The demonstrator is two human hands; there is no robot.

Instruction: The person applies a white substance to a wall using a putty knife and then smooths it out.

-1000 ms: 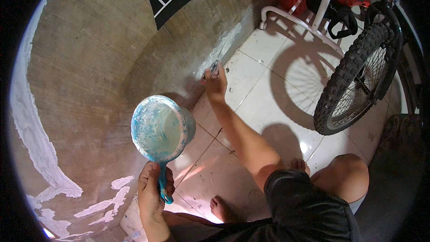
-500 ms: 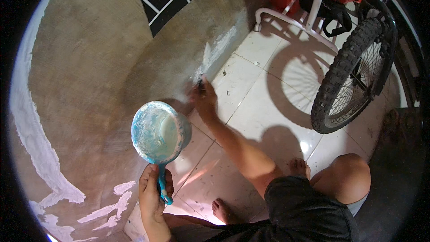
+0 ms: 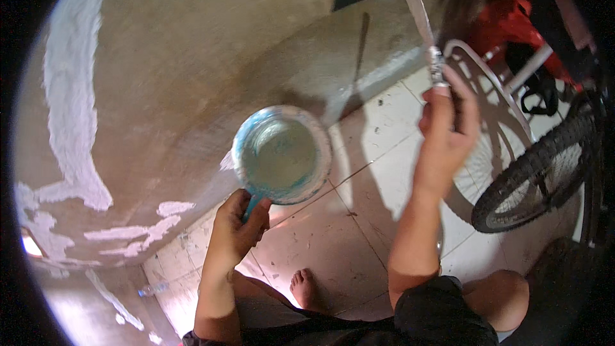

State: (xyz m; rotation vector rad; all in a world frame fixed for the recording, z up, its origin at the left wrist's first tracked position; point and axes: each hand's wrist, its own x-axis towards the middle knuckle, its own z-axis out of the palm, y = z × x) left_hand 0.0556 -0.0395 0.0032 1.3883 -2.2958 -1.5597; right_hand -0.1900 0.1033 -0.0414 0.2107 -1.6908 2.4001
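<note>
In my left hand (image 3: 236,227) is the handle of a light-blue plastic dipper (image 3: 323,154). Its rim and inner wall are smeared with white paste, and more pale paste lies in the bottom. My right hand (image 3: 448,112), raised above the floor tiles to the right of the dipper, grips a knife (image 3: 419,13) by its handle. The knife's long, narrow metal blade points up and away from me. Beyond both hands rises the brown-grey wall (image 3: 192,57), with a whitish smeared strip (image 3: 391,74) low along its base.
A bicycle wheel (image 3: 538,173) with a knobby tyre stands at the right. Behind it are a white tubular frame (image 3: 493,83) and a red bag-like thing (image 3: 506,25). White patches (image 3: 73,102) mark the wall at left. A bottle (image 3: 152,289) lies at the lower left.
My right hand has lifted the knife off the wall's base and brought it up to the right. The dipper has moved right and a little farther away, and the view has shifted.
</note>
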